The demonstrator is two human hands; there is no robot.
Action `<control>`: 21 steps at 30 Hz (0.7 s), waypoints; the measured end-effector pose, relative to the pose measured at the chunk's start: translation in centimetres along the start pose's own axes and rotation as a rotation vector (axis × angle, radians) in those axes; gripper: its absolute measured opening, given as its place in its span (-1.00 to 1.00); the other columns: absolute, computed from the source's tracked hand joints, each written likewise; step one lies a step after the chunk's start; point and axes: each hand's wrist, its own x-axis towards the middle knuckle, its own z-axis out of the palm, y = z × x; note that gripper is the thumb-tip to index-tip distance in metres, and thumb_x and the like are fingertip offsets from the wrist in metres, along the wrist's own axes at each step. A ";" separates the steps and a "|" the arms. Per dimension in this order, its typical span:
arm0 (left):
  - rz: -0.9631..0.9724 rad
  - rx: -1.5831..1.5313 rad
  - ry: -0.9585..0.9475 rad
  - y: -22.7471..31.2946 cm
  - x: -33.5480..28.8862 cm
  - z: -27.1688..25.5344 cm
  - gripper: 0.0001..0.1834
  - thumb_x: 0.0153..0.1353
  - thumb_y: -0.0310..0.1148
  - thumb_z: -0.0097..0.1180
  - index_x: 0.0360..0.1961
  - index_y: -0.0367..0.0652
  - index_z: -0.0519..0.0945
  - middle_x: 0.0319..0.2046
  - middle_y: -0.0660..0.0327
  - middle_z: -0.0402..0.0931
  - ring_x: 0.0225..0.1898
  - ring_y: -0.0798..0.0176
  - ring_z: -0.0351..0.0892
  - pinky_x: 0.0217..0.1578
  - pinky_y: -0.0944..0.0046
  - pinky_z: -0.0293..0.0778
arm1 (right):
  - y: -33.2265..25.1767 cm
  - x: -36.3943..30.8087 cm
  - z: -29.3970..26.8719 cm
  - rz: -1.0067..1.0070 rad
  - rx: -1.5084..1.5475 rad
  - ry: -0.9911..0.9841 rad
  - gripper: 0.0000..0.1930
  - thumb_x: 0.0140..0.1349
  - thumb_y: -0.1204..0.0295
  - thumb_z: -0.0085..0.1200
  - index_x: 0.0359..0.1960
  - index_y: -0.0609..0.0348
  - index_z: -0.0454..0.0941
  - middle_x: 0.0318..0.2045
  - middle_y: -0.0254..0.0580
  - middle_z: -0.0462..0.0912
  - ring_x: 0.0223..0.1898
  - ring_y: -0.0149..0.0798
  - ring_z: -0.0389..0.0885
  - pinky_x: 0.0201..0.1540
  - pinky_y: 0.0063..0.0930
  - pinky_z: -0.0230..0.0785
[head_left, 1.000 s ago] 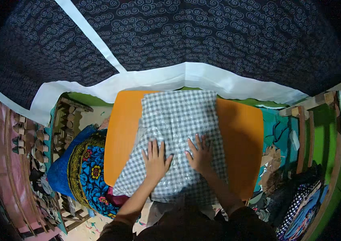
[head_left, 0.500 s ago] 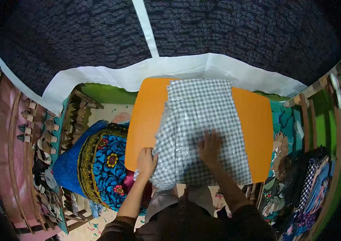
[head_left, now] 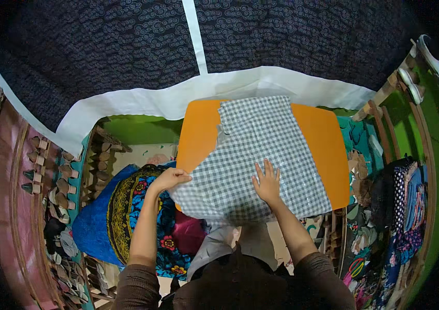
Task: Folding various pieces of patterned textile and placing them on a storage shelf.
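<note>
A grey-and-white checked cloth [head_left: 250, 144], with a slight sheen, lies over an orange tabletop [head_left: 320, 150]. Its near end droops over the table's front edge toward my lap. At the cloth's left corner, my left hand [head_left: 172, 179] is closed, thumb and fingers pinching the edge and drawing it out past the tabletop. My right hand [head_left: 267, 184] rests palm down on the cloth right of its middle, fingers spread. Along the upper left side the cloth's edge is uneven, with a small fold.
A blue floral cloth bundle [head_left: 142, 206] sits left of the table. Wooden shoe forms [head_left: 64, 181] fill racks on the left. Fabric scraps [head_left: 361, 178] and hanging clothes [head_left: 405, 201] stand at the right. A dark patterned curtain [head_left: 302, 46] with white trim [head_left: 142, 101] hangs beyond.
My left hand has moved left and up, pulling the cloth's near left corner outward and spreading it. My right hand has stayed on the cloth with its fingers spread.
</note>
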 end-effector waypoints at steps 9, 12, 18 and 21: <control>0.137 -0.947 -0.125 2.9 2.6 9.4 -0.49 0.12 -0.14 0.05 -0.05 -0.36 0.37 -0.21 0.13 0.48 -0.16 0.31 0.44 -0.10 0.34 0.31 | 0.1 -0.1 0.2 0.032 -0.034 -0.047 -0.48 0.23 0.07 -0.27 0.21 -0.07 0.16 0.26 0.00 0.00 0.29 -0.05 -0.07 0.25 0.11 -0.32; 0.105 -0.664 -0.063 4.7 4.6 10.4 -0.27 0.04 -0.10 0.12 0.12 -0.33 0.18 -0.01 0.02 0.34 0.00 0.22 0.33 0.01 0.22 0.24 | 0.0 -0.2 0.3 0.033 -0.036 -0.031 -0.48 0.22 0.08 -0.26 0.20 -0.06 0.17 0.26 -0.01 0.00 0.29 -0.05 -0.07 0.24 0.12 -0.31; -0.113 -0.657 -0.474 6.6 4.9 10.1 -0.14 -0.10 -0.29 0.26 0.22 -0.17 0.09 0.11 0.08 0.24 0.09 0.20 0.26 0.06 0.27 0.22 | 0.5 -0.3 0.3 0.062 -0.077 -0.133 -0.50 0.21 0.10 -0.23 0.17 -0.02 0.21 0.25 0.01 0.01 0.29 -0.07 -0.09 0.23 0.13 -0.30; -0.159 -0.740 -0.460 4.8 5.0 7.4 -0.47 -0.06 -0.29 0.22 -0.04 -0.26 0.41 -0.29 0.26 0.51 -0.33 0.45 0.48 -0.39 0.44 0.41 | -0.1 -0.2 0.4 0.042 0.005 -0.064 -0.50 0.21 0.09 -0.23 0.15 -0.02 0.23 0.24 0.03 0.02 0.30 -0.08 -0.10 0.22 0.14 -0.29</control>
